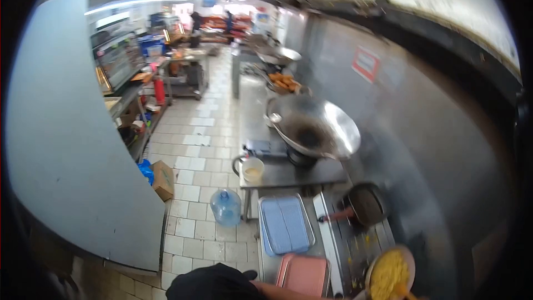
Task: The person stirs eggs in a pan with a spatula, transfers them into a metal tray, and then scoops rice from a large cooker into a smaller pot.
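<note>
At the bottom right, a pan of yellow food that looks like scrambled egg (388, 274) sits on the stove top, cut by the lower edge. An orange-brown spatula (403, 290) rests in the food; whatever grips it lies outside the picture. A dark sleeve (214, 284) and a bare forearm (291, 291), seemingly my left, reach along the bottom edge toward the pan. Beyond the wrist the hand is cut off. No fingers of my right hand show either. Beside the forearm is a pink tray (303, 275).
Behind the pink tray lies a blue-lined tray (284, 223). A dark square pan (365, 204) stands on the stove (355, 250). Farther back are a large wok (316, 125) and a jug (252, 170). A water bottle (225, 208) stands on the floor, near a tall pale panel (72, 133).
</note>
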Tool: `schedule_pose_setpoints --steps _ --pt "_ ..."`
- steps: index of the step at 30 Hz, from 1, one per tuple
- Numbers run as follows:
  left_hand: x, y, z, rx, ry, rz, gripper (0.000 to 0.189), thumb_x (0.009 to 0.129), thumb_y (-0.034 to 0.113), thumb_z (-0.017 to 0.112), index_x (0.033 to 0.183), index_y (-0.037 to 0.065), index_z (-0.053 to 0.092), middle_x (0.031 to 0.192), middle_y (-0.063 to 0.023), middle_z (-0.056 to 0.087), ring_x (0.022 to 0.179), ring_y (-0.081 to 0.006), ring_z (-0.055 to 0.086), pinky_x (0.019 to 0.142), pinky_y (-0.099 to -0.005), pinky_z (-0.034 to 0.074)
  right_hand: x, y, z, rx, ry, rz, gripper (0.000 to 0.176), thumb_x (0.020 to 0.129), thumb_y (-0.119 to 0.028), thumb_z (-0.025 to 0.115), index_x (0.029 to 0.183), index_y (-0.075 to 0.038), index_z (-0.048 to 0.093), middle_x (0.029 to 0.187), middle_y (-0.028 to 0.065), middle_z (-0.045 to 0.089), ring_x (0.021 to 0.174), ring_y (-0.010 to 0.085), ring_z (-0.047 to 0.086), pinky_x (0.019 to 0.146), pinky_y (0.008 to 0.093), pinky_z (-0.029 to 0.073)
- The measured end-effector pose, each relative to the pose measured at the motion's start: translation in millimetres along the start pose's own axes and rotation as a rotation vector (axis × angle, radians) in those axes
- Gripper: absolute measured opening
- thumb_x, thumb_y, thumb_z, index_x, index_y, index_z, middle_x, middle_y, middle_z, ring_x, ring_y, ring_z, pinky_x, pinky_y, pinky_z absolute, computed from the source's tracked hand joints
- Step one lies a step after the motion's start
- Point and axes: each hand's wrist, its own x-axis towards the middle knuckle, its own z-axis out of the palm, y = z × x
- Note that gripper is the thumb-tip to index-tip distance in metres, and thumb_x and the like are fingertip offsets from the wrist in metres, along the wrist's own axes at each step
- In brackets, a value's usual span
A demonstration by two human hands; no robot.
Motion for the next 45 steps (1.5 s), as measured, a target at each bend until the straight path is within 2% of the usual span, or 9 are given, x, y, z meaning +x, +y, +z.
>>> schedule_pose_setpoints --steps 2,3,6,8,9,13,27,41,45 --pt "7.9 -19.8 8.2 -0.035 -0.017 -0.014 0.024 0.095 0.04 0.06 0.092 0.018 0.05 0.063 0.0022 0.045 0.041 -0.013 0.038 0.038 -0.0287 0.032 36.1 80.6 52.5 -0.386 0.201 -0.297 0.016 0.094 -0.018 0.056 0.1 -0.007 0.066 0.093 0.0168 0.064 0.088 0.0357 0.062 0.077 0.0478 0.049" --pt "6.7 -27.1 11.2 -0.054 -0.015 -0.028 0.025 0.095 0.04 0.06 0.091 0.018 0.05 0.063 0.0024 0.045 0.041 -0.013 0.038 0.038 -0.0288 0.032 43.9 60.2 51.8 -0.407 -0.007 -0.082 0.011 0.086 -0.01 0.061 0.096 -0.007 0.066 0.097 0.0185 0.066 0.094 0.0376 0.064 0.078 0.048 0.05" --pt "-2.4 -40.9 15.0 -0.045 0.032 -0.099 0.025 0.095 0.039 0.061 0.088 0.017 0.05 0.061 0.0028 0.043 0.041 -0.0132 0.038 0.039 -0.0289 0.033 50.8 26.2 78.2 -0.126 0.011 -0.267 0.02 0.091 -0.02 0.056 0.099 -0.006 0.069 0.096 0.0183 0.068 0.091 0.0348 0.066 0.077 0.0472 0.05" --pt "-11.0 -33.1 15.3 0.008 0.058 -0.155 0.026 0.094 0.039 0.062 0.086 0.017 0.05 0.06 0.0031 0.042 0.041 -0.0133 0.037 0.04 -0.029 0.033 37.7 -15.7 84.5 0.356 -0.017 0.375 0.027 0.093 -0.025 0.054 0.096 -0.003 0.07 0.098 0.0194 0.067 0.095 0.0363 0.064 0.082 0.0456 0.05" --pt "-12.4 -28.9 19.1 0.047 0.093 -0.173 0.027 0.094 0.039 0.062 0.085 0.017 0.05 0.059 0.0033 0.042 0.041 -0.0134 0.037 0.04 -0.0291 0.033 50.8 28.2 130.8 -0.215 0.008 -0.103 0.025 0.094 -0.025 0.055 0.098 -0.006 0.07 0.089 0.0202 0.067 0.09 0.0383 0.065 0.08 0.0477 0.05" --pt "-14.9 -17.2 11.6 -0.125 -0.077 -0.273 0.024 0.099 0.033 0.058 0.094 0.019 0.039 0.061 0.0064 0.031 0.044 -0.0036 0.024 0.038 -0.0226 0.019 22.6 7.4 60.5 -0.162 -0.124 -0.222 0.02 0.091 -0.025 0.058 0.091 -0.009 0.07 0.085 0.0148 0.069 0.086 0.0368 0.066 0.074 0.0483 0.05" --pt "-25.7 -10.4 16.2 -0.13 -0.035 -0.304 0.028 0.098 0.038 0.06 0.098 0.019 0.04 0.063 0.0042 0.034 0.045 -0.005 0.029 0.038 -0.0213 0.023 165.6 22.7 123.7 -0.065 -0.044 -0.238 0.016 0.089 -0.024 0.06 0.094 -0.014 0.07 0.084 0.0187 0.068 0.085 0.0377 0.066 0.075 0.0494 0.05" --pt "-27.2 -7.9 11.5 -0.14 -0.058 -0.309 0.027 0.098 0.038 0.059 0.103 0.019 0.04 0.063 0.0056 0.032 0.046 -0.004 0.027 0.039 -0.021 0.021 38.4 -6.7 72.3 -0.18 -0.278 -0.297 0.018 0.091 -0.019 0.057 0.103 -0.013 0.068 0.09 0.0103 0.067 0.081 0.0343 0.066 0.069 0.0447 0.053" --pt "-27.5 -4.2 16.8 -0.145 -0.035 -0.309 0.028 0.098 0.039 0.059 0.101 0.019 0.04 0.062 0.0063 0.031 0.046 -0.0038 0.026 0.039 -0.0207 0.02 39.3 -8.9 99.1 -0.366 0.095 -0.201 0.024 0.09 -0.012 0.052 0.109 -0.007 0.065 0.092 0.013 0.065 0.085 0.0318 0.066 0.07 0.0439 0.052"
